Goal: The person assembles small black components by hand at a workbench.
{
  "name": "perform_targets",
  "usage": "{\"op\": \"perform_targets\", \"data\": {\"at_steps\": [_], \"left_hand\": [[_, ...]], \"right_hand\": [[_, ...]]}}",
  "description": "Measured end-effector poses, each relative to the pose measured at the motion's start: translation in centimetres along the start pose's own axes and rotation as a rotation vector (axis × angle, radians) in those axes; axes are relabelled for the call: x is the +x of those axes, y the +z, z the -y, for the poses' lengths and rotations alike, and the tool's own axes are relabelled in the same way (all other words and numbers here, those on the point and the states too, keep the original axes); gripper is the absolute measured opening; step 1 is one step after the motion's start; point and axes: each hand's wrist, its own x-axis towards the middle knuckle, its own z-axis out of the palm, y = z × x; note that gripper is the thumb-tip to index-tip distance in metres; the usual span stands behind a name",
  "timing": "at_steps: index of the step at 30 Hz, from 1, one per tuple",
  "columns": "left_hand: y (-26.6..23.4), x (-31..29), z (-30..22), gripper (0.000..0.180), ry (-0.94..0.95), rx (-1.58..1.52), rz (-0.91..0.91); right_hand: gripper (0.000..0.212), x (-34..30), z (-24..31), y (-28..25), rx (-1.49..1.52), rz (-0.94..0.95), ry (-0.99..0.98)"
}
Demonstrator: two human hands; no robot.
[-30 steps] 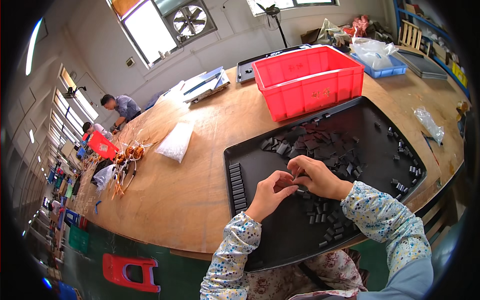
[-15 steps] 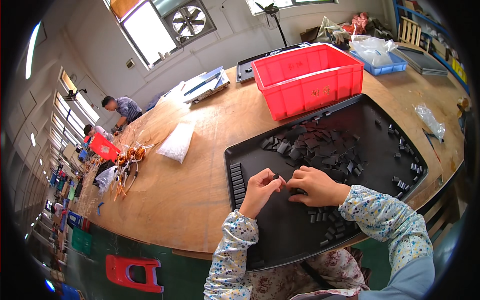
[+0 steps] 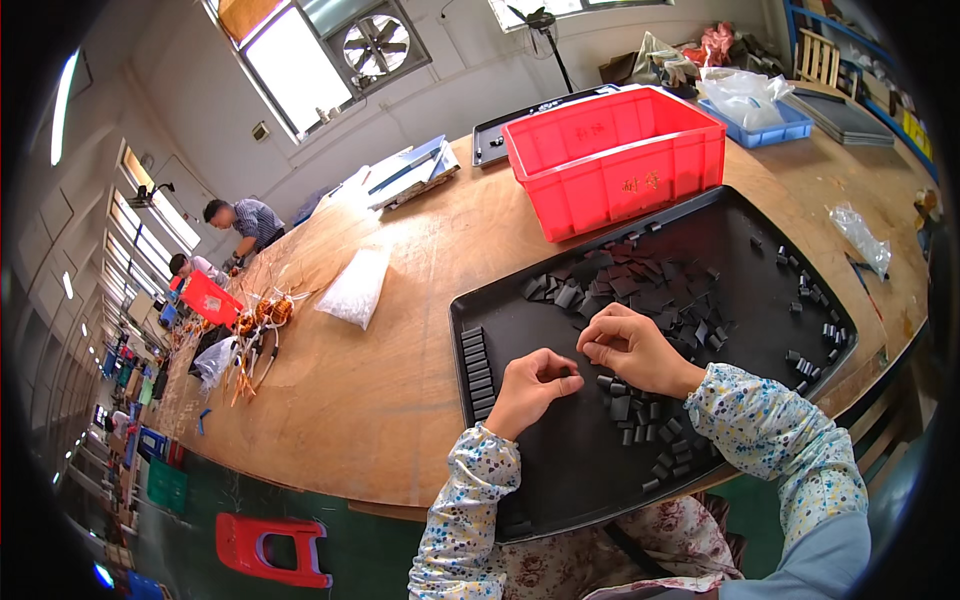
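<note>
My left hand (image 3: 532,390) hovers over the left-middle of a black tray (image 3: 565,470), thumb and fingers pinched together. Whatever they may hold is hidden. My right hand (image 3: 645,352) is just to its right, its fingertips also drawn together near the loose pile; I cannot make out anything between them. Thin flat black pieces (image 3: 690,300) lie heaped in the tray's far half. Close below my right hand is a group of short black cylinders (image 3: 640,432). A neat row of black pieces (image 3: 478,370) lines the tray's left edge.
Behind the tray stands a red plastic bin (image 3: 625,190). A blue basket (image 3: 780,132) with clear bags sits at the far right. On the table's left are a white bag (image 3: 355,288) and copper coils with wires (image 3: 265,315). Two people work farther off; a red stool (image 3: 240,545) is below.
My hands have drawn apart, the right one moving slightly up and away. The small black piece that showed at my left fingertips is no longer visible. More of the cylinders now show.
</note>
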Motion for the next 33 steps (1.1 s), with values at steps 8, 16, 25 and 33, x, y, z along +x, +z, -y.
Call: {"op": "perform_targets", "data": {"at_steps": [8,16,25,33], "left_hand": [[0.3,-0.2,-0.3,0.015,-0.015,0.048,0.038],[1.5,-0.4,-1.3,0.018,0.054,-0.026,-0.023],[0.6,-0.4,-1.0,0.019,-0.072,0.003,0.088],[0.7,-0.7,-1.4,0.02,-0.015,-0.176,0.092]], "right_hand": [[0.011,0.1,-0.1,0.2,0.305,0.035,0.136],[0.016,0.2,-0.3,0.1,0.377,0.036,0.155],[0.013,0.2,0.0,-0.2,0.44,0.099,0.205],[0.012,0.0,-0.1,-0.1,0.373,0.089,0.156]]}}
